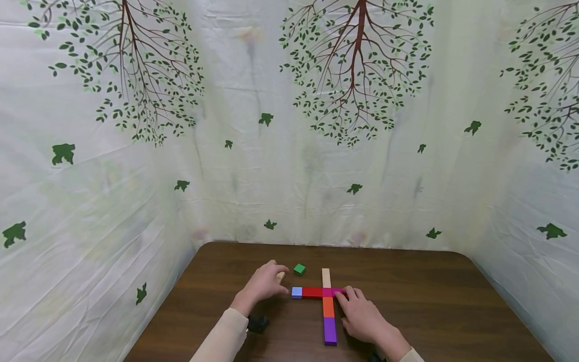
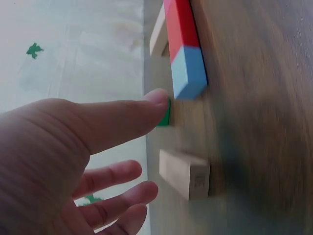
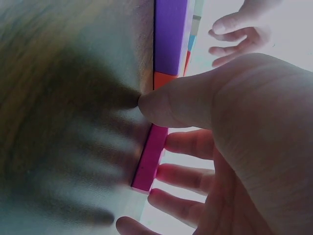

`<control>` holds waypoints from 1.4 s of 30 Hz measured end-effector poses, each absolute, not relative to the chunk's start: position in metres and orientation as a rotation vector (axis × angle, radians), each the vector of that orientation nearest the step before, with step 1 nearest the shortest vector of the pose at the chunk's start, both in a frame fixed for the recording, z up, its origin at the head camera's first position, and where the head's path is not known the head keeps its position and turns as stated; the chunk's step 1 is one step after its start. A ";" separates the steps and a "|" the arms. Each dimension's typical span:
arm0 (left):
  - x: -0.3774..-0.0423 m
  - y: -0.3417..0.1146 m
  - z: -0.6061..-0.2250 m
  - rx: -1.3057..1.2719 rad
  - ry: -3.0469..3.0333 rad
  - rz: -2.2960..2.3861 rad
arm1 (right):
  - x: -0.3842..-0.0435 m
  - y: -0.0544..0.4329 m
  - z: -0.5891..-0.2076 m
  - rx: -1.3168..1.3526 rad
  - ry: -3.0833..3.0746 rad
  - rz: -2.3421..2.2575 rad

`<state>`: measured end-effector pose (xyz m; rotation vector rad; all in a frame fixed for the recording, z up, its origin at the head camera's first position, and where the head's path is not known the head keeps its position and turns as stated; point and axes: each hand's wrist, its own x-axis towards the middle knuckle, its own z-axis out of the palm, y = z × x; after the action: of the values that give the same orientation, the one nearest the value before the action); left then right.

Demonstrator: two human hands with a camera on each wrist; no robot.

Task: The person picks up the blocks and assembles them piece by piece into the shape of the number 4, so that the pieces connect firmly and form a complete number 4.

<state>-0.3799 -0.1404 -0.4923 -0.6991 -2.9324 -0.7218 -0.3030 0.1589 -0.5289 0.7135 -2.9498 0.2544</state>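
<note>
My left hand (image 1: 264, 281) is spread, thumb apart from the fingers, beside a plain wooden block (image 2: 183, 174) that it partly covers in the head view. Colored blocks lie in a cross: light blue (image 1: 296, 292) and red (image 1: 312, 292) on the left arm, a magenta one (image 1: 327, 292) at the crossing, plain wood (image 1: 326, 277) at the far end, orange (image 1: 328, 307) and purple (image 1: 330, 331) nearer me. On the right arm, my right hand (image 1: 364, 317) pinches another magenta block (image 3: 150, 159), thumb on the near side and fingertips along the other.
A green block (image 1: 299, 269) stands apart, beyond the red one. The brown wooden table (image 1: 429, 301) ends at a pale cloth backdrop (image 1: 307, 201) printed with trees and leaves. Dark wrist gear (image 1: 258, 324) sits under the left wrist.
</note>
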 end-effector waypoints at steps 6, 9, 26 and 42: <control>-0.386 -0.162 -0.491 -0.703 -2.972 -0.809 | -0.302 0.158 -0.528 0.715 -2.951 0.265; -0.391 -0.172 -0.493 -0.693 -2.985 -0.874 | -0.302 0.158 -0.526 0.721 -2.954 0.269; -0.414 -0.195 -0.513 -0.741 -3.024 -1.277 | -0.304 0.158 -0.529 0.708 -2.964 0.242; -0.418 -0.191 -0.514 -0.671 -3.101 -1.194 | -0.304 0.158 -0.531 0.701 -2.961 0.224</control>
<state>-0.4184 -0.1912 -0.5142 -0.6709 -3.1009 -1.1944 -0.3043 0.1580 -0.5307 0.7007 -2.9609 0.2242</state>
